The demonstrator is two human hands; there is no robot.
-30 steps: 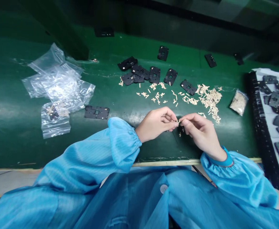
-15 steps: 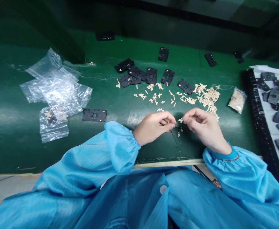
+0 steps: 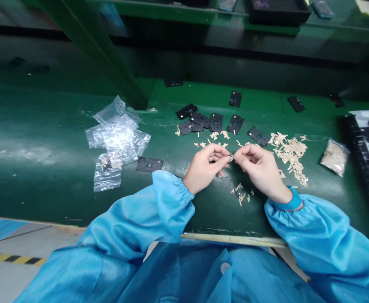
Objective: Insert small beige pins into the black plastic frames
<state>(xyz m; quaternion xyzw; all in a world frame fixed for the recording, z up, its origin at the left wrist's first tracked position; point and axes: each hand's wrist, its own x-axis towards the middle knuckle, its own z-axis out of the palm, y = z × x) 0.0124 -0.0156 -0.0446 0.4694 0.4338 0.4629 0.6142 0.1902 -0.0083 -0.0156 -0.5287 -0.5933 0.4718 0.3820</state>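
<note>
My left hand [image 3: 206,167] and my right hand [image 3: 258,169] meet at the fingertips above the green bench. Between them is a tiny beige strip [image 3: 231,156], partly hidden by my fingers. A heap of similar strips [image 3: 290,155] lies just beyond my right hand, and a small scatter [image 3: 240,193] lies below my hands. Several black perforated plates [image 3: 216,122] lie beyond my fingers. One more black plate [image 3: 149,165] rests left of my left hand.
Crumpled clear plastic bags [image 3: 118,141] lie at the left, and a bag of beige strips [image 3: 335,157] lies at the right. A black-edged tray [image 3: 364,141] holding black plates stands at the far right. The bench's pale front edge [image 3: 235,239] runs below my blue sleeves.
My fingertips have closed together around the small strip. The whole view has tilted upward, showing more of the shelf and floor, and the bench items sit lower and smaller.
</note>
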